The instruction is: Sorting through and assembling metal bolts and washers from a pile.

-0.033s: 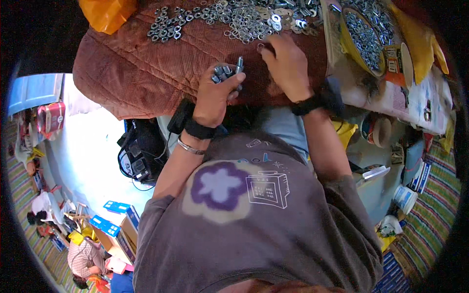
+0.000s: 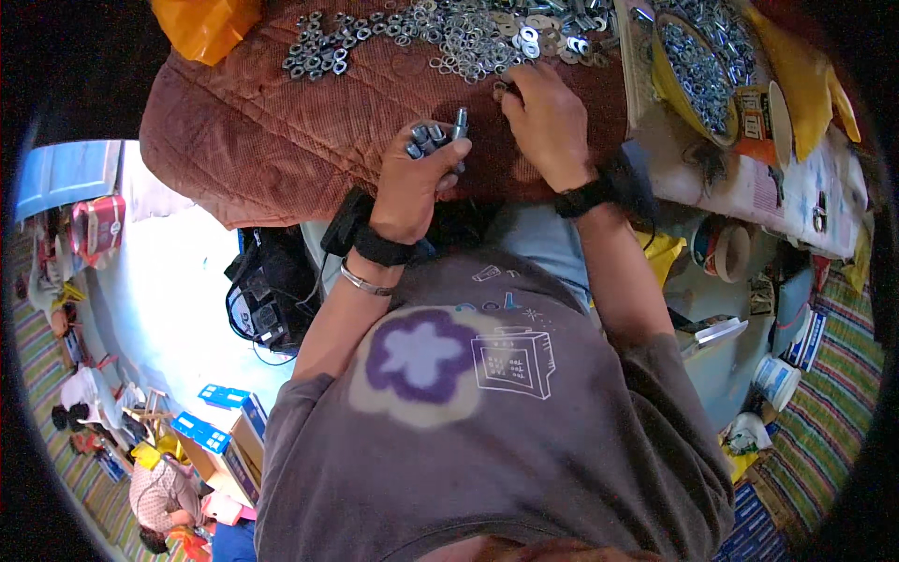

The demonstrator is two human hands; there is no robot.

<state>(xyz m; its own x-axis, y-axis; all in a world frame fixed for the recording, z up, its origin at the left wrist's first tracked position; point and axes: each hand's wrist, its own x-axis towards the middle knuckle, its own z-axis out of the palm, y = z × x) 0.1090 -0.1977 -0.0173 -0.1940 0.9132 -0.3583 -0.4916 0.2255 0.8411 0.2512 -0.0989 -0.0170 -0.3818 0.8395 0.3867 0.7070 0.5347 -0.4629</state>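
My left hand is closed around several metal bolts, which poke out past the fingers. One bolt stands upright by the thumb. To its right, my right hand pinches a small ring-shaped washer between thumb and forefinger, partly hidden by the fingers. Just beyond that hand lies a heap of washers on the brown quilted cloth. Hex nuts are spread at the heap's left end.
On the right, a yellow-rimmed bowl of small metal parts stands beside more loose hardware. A paper cup is next to it. An orange bag lies at the far left. On the floor at lower left, a person sits near boxes.
My right hand has shifted very slightly, and the washer at its fingertips has turned a little. My left hand keeps its place with the bolts.
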